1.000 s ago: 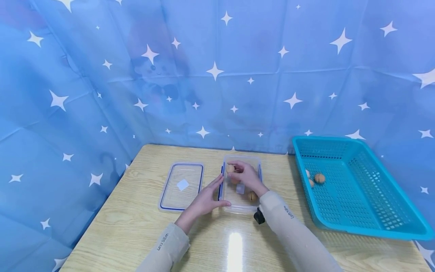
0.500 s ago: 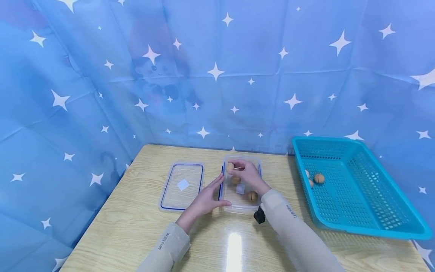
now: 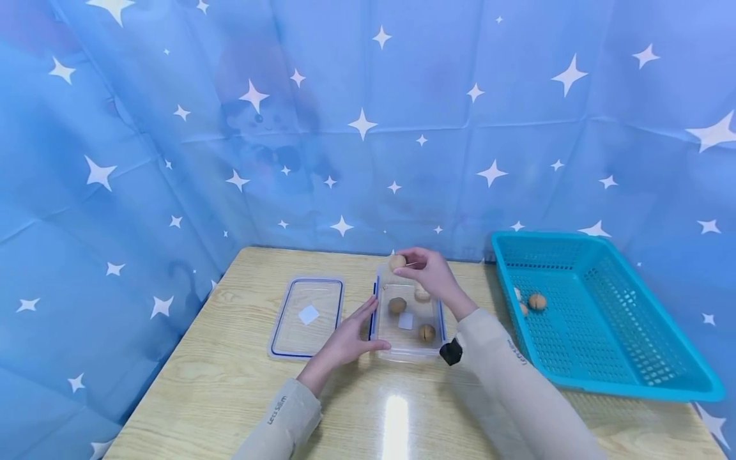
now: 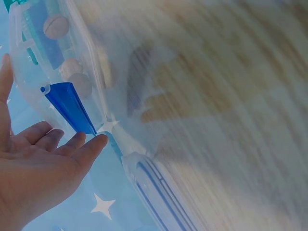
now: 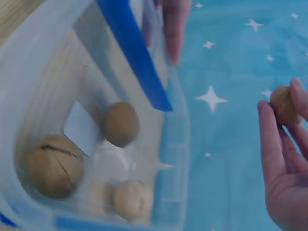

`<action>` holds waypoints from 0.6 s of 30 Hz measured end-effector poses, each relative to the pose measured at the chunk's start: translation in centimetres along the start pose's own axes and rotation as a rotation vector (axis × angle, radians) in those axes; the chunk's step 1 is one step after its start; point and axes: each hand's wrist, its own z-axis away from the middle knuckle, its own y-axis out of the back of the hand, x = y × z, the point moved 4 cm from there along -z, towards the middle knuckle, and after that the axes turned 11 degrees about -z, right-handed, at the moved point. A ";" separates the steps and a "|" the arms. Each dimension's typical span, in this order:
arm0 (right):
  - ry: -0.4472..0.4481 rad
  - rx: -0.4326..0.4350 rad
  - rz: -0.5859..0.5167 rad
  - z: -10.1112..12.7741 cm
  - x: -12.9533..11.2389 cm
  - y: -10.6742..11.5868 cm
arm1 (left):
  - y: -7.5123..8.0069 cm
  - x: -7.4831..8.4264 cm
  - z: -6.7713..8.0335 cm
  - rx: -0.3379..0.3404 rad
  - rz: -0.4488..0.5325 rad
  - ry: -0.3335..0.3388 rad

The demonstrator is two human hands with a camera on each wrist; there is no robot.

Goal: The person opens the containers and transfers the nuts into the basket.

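A clear plastic box (image 3: 411,353) with blue side clips stands on the table, uncovered. Inside lie a brown walnut (image 3: 397,305), a cracked walnut (image 5: 55,166) and a paler walnut (image 5: 132,199); a white square patch (image 3: 406,320) shows at its bottom. Above the box's far end, my right hand (image 3: 432,275) pinches another walnut (image 5: 286,106) between thumb and fingertips. My left hand (image 3: 347,338) rests against the box's left side, fingers extended near the blue clip (image 4: 70,107) and thumb at the front corner.
Left of the box lies its clear lid (image 3: 322,294) with a blue seal. A teal plastic basket (image 3: 627,386) stands at the right, with a walnut (image 3: 537,301) and other round pieces at its left wall. A starry blue curtain (image 3: 368,179) hangs behind the table.
My right hand has lifted the walnut up and away toward the box's far end. The paler walnut inside has come into sight. My left hand has stayed in place.
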 end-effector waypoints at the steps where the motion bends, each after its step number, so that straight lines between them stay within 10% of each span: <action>1: 0.002 0.006 -0.007 0.0 -0.4 0.3 | 0.0 0.0 0.0 0.001 0.001 -0.001; 18: -0.044 0.142 0.014 1.7 -2.0 9.0 | -0.1 0.2 0.1 -0.002 -0.009 0.016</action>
